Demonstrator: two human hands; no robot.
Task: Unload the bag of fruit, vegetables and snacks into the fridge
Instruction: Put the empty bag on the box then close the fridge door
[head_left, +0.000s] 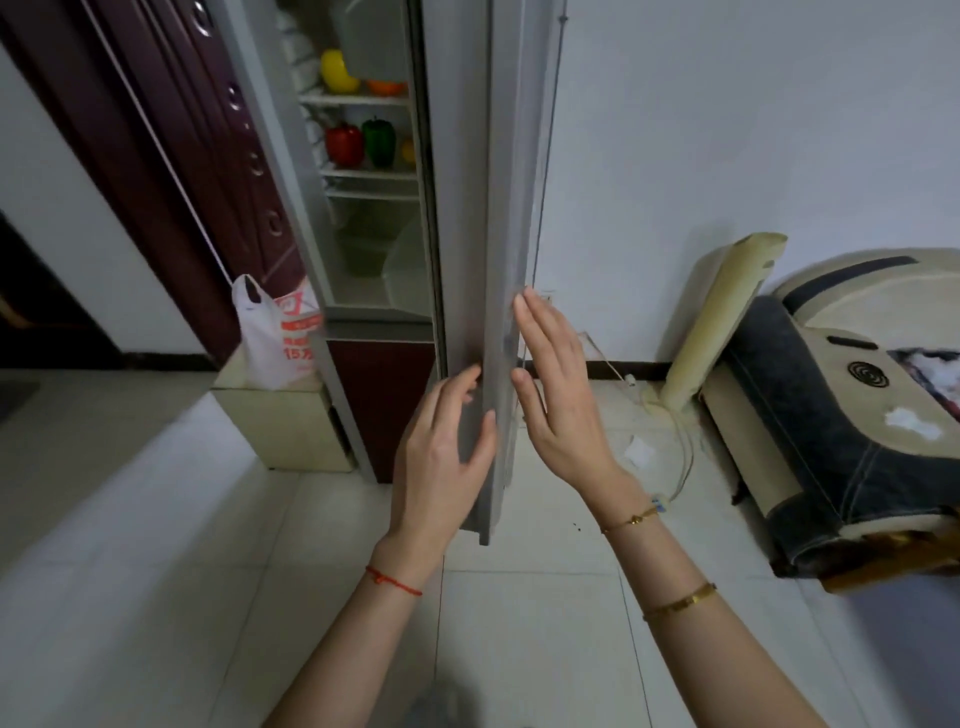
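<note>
The fridge stands ahead with its grey door (506, 208) swung out edge-on toward me. My left hand (441, 447) rests flat on the door's inner side near its lower edge, fingers spread. My right hand (558, 395) lies flat against the outer side, fingers straight. Neither hand holds anything. Inside, a yellow fruit (336, 73) and an orange one (387, 87) sit on the upper shelf. A red pepper (344, 145) and a green pepper (379, 141) stand on the shelf below. A white plastic bag (278, 338) with red print sits on a low cream stool, left of the fridge.
A dark red cabinet door (171, 156) runs along the left. The cream stool (291, 426) stands by the fridge's lower dark red door. At the right are a worn sofa arm (841, 405), a leaning cream cushion (722, 322) and a loose cable (680, 447) on the tiled floor.
</note>
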